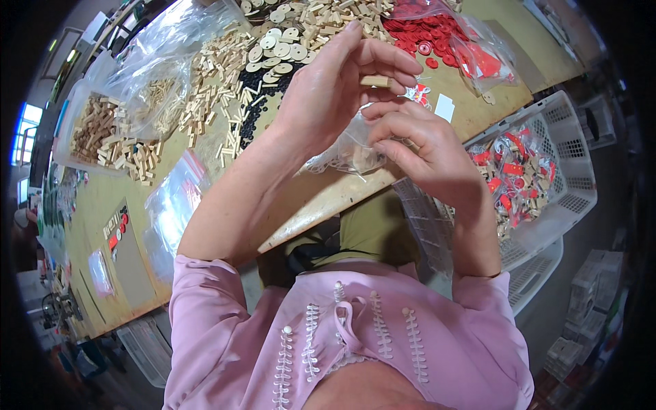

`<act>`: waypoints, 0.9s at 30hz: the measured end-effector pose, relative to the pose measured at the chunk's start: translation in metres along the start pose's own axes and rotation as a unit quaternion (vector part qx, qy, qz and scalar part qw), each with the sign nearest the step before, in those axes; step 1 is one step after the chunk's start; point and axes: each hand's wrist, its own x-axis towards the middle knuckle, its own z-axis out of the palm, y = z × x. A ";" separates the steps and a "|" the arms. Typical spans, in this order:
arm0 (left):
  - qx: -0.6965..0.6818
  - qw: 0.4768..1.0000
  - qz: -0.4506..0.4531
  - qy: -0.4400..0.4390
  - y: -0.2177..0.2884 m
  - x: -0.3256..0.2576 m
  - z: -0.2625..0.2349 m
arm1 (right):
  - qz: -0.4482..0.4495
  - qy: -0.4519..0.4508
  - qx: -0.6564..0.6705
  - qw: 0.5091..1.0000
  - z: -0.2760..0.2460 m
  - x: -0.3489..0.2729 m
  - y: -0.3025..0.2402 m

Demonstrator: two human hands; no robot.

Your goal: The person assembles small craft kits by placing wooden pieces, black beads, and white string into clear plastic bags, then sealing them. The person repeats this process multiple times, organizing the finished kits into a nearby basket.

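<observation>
My left hand [321,92] is raised over the near part of the table, with its thumb up and its fingers curled around a small wooden block [376,81]. Close by on the right, my right hand [427,143] has its fingers bent inward. Something tan shows under those fingertips, too covered to name. Below both hands, a clear plastic bag [352,154] with white cord and wooden pieces inside lies at the table's edge, partly hidden by them. A white card [444,107] and a small red-and-white piece [419,94] lie just beyond my right hand.
Piles of wooden sticks [222,75], pale wooden discs [277,49], black beads [256,106] and red discs [427,31] cover the far table. At left stand a tub of wooden blocks [102,130] and flat plastic bags [178,195]. A white crate [577,160] of filled bags is at right.
</observation>
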 end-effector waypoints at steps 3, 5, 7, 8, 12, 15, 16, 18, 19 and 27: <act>0.030 0.999 0.023 -0.006 0.007 -0.016 0.003 | 0.018 -0.029 0.013 0.999 0.003 0.003 -0.005; 0.042 0.998 0.038 0.010 0.011 -0.025 0.002 | -0.001 -0.029 0.042 0.999 0.005 0.006 -0.008; 0.078 0.994 0.075 0.015 0.015 -0.029 -0.001 | -0.023 -0.017 0.034 0.999 0.005 0.005 -0.011; 0.155 0.979 0.103 0.079 0.022 -0.041 0.000 | -0.034 -0.010 0.029 0.999 0.006 0.005 -0.013; 0.595 0.784 0.176 0.012 0.033 -0.082 -0.020 | -0.055 0.000 0.033 0.998 0.008 0.009 -0.024; 0.665 0.718 0.203 0.020 0.017 -0.094 -0.019 | -0.050 -0.012 0.065 0.997 0.012 0.011 -0.024; 0.639 0.743 0.195 0.030 0.014 -0.094 -0.022 | -0.044 -0.017 0.075 0.996 0.013 0.011 -0.022; 0.585 0.790 0.174 0.055 0.010 -0.097 -0.027 | -0.057 0.003 0.091 0.994 0.013 0.013 -0.009; 0.564 0.811 0.151 0.050 0.010 -0.097 -0.029 | -0.046 0.019 0.121 0.991 0.012 0.016 -0.002; 0.542 0.809 0.216 0.075 0.003 -0.108 -0.034 | 0.268 0.173 -0.360 0.876 -0.046 0.049 0.184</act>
